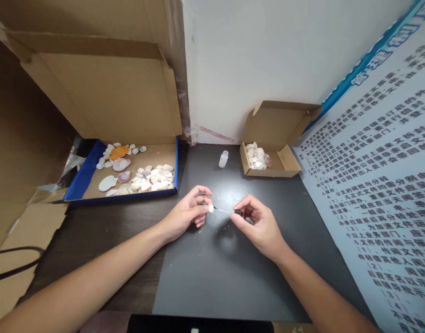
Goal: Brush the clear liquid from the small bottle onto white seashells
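Observation:
Between the thumb and fingers of my left hand [190, 209] is a small white seashell [211, 208]. My right hand [257, 224] pinches the black cap of a small brush [238, 212]; its thin clear stem points left, and its dark tip is at the shell or just beside it. Whether the tip touches the shell I cannot tell. Farther back on the dark grey mat stands a small clear bottle [223, 159] with whitish contents and no cap on it.
At the left, an open blue-edged cardboard box [157, 155] holds many shells, one of them orange [119, 152]. A smaller open cardboard box [272, 174] with white shells stands at the back right. A white wall is behind; a printed poster [382, 185] runs along the right.

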Available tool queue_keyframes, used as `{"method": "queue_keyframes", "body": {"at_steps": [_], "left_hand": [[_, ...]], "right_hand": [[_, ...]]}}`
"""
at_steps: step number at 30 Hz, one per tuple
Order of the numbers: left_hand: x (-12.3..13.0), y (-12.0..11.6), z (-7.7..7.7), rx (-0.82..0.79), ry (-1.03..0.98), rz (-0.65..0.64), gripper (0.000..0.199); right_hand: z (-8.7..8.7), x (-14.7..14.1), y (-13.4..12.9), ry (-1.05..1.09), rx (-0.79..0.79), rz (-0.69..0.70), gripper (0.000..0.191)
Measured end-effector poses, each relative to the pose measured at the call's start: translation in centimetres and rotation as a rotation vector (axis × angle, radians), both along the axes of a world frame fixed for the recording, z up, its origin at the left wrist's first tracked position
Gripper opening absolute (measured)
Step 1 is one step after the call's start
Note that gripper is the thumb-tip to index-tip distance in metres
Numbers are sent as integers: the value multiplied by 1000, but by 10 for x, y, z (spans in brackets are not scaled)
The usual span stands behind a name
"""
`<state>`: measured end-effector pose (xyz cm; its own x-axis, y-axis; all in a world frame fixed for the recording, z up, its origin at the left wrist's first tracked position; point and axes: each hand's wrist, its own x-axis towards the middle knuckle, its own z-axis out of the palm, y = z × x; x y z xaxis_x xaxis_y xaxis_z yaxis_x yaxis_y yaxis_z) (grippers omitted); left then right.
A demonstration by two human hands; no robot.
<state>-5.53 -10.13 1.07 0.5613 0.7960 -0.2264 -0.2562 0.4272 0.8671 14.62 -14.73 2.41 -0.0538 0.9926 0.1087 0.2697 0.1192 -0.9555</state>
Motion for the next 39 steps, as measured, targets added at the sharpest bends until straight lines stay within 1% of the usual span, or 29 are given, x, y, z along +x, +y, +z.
{"method": "queue_keyframes", "body": {"at_steps": [2, 3, 7, 8, 11, 15, 18, 20, 24, 32, 39], "left_hand": [[0, 0, 0, -14, 1, 3, 33], [0, 0, 0, -20, 0, 4, 33], [-1, 0, 0, -33, -22, 9, 34], [-1, 0, 0, -35, -26, 9, 34], [-1, 0, 0, -35, -32, 11, 34], [0, 0, 0, -35, -28, 18, 35], [0, 0, 0, -30, -27, 17, 35], [0, 0, 1, -26, -26, 16, 35], [-1, 0, 1, -21, -22, 16, 34], [-1, 0, -1, -3, -21, -2, 33], [-1, -1, -2, 2, -24, 4, 31]], "right_hand": [[0, 1, -1, 53, -11, 53, 13], [0, 1, -1, 41, -15, 52, 13], [-1, 0, -1, -109, -17, -64, 16], [-1, 0, -1, -98, -21, -61, 16], [-2, 0, -1, -25, -36, 13, 14], [-2, 0, -1, -84, -50, -18, 15], [-2, 0, -1, -25, -46, 29, 14], [-2, 0, -2, -24, -35, 55, 13], [-4, -1, -2, -85, -40, 36, 12], [-7, -2, -3, 16, 0, 49, 14], [-12, -2, -5, -17, 11, 42, 14]]}}
